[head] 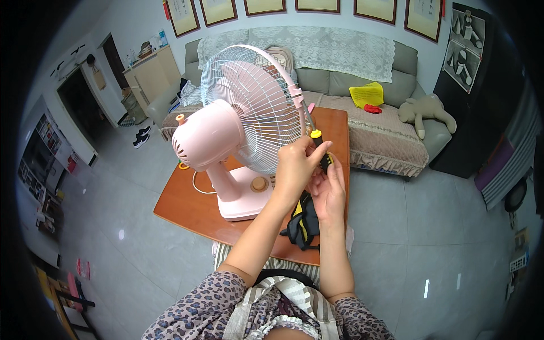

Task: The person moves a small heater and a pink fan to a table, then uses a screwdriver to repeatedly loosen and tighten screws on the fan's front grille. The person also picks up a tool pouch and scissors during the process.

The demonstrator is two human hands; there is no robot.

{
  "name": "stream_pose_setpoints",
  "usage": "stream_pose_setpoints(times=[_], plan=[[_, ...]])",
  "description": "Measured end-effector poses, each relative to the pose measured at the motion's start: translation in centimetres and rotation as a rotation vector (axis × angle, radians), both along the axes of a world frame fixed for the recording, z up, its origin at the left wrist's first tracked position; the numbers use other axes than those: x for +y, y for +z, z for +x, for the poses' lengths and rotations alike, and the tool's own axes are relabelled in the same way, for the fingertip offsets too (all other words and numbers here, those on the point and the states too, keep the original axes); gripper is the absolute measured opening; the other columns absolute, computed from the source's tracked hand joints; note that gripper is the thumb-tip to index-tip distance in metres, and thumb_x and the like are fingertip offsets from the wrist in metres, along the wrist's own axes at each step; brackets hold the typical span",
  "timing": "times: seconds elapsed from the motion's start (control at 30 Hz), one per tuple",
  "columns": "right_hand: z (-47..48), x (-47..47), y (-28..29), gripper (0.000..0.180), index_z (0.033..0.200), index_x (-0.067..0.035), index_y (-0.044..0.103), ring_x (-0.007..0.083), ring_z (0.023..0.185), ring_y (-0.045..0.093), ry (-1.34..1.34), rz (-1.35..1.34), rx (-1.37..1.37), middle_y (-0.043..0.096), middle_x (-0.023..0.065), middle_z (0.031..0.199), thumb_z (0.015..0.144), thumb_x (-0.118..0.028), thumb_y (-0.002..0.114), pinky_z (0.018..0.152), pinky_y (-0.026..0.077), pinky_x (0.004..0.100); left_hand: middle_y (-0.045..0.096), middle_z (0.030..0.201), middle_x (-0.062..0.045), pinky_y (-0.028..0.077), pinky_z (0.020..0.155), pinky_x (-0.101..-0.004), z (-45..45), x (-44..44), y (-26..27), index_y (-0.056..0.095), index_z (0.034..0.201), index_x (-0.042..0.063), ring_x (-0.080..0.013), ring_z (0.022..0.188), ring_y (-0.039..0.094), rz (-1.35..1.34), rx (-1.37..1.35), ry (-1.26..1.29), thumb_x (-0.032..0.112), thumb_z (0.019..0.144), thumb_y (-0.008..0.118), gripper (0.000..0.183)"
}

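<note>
A pink electric fan with a wire guard stands on a wooden table, its grille turned to the right. A screwdriver with a black and yellow handle points up, its shaft reaching a pink clip on the guard's rim. My left hand is at the guard's lower edge beside the handle; its fingertips are partly hidden, so its hold is unclear. Around the lower handle, the fingers of my right hand are closed. Below the hands lie black and yellow gloves on the table.
Behind the table is a grey sofa with a yellow item, a red item and a plush toy. The fan's white cord curves over the table's left part. A black cabinet stands at the right.
</note>
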State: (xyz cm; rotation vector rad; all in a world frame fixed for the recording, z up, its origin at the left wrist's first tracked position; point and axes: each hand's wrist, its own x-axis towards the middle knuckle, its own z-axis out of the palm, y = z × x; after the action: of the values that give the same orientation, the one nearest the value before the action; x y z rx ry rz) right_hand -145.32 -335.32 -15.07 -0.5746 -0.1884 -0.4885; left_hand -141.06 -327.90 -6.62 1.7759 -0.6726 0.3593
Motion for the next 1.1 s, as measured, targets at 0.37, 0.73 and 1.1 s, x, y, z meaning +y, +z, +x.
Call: stream_pose_setpoints(times=[0.37,0.73,1.1], plan=[[0.7,-2.3,-3.0,0.034,0.117,-0.004,0.045,0.0093,0.075,0.051,0.308,-0.064,-0.109,0.057,0.0042,0.098,0.096,-0.031,0.046,0.062,0.040,0.0222,0.059,0.053,-0.011,0.043,0.044,-0.0283,0.3,-0.4,-0.3,0.061,0.070,-0.004,-0.0142,0.044,0.057,-0.012,-0.088,0.071,0.021,0.077,0.072,0.028],[-0.5,1.1,1.1,0.033,0.116,-0.006,0.046,0.0093,0.069,0.051,-0.076,-0.025,0.057,0.057,0.0049,0.096,0.097,-0.033,0.043,0.052,0.038,0.0215,0.060,0.055,-0.012,0.043,0.045,-0.0281,0.9,-0.2,-0.6,0.063,0.074,-0.003,-0.0151,0.046,0.059,0.005,-0.089,0.081,0.022,0.077,0.072,0.028],[0.5,-0.1,-0.1,0.035,0.123,-0.003,0.045,0.0079,0.071,0.048,0.064,0.030,0.010,0.056,0.0044,0.093,0.094,-0.022,0.049,0.057,0.037,0.0204,0.059,0.055,-0.010,0.044,0.044,-0.0266,-1.2,2.0,2.2,0.061,0.073,-0.004,-0.0159,0.046,0.058,0.035,-0.114,0.035,0.015,0.080,0.069,0.022]])
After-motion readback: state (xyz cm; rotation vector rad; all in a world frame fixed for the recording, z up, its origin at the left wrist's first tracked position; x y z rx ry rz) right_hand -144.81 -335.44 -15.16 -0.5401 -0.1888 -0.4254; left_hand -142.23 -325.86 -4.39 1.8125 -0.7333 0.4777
